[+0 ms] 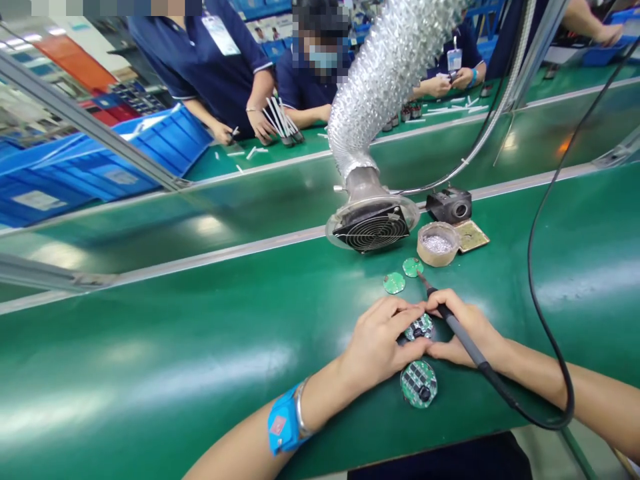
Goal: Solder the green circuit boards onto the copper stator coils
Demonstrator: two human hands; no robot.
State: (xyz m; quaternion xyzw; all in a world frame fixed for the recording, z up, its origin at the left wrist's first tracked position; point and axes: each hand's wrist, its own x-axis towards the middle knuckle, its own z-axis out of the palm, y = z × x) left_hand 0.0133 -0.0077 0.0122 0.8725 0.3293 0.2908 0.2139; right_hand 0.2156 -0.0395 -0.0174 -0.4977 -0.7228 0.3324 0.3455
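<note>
Nearest you, a round green circuit board lies loose on the green bench mat. Your left hand pinches a second round populated board between fingers and thumb; your right hand is curled around the black soldering iron, also steadying that board. The hot tip points towards two small green discs: a slip could scorch them, or your fingers.

Glossy green benches run in rows, blue bins stacked behind, bright overhead light reflecting.
</note>
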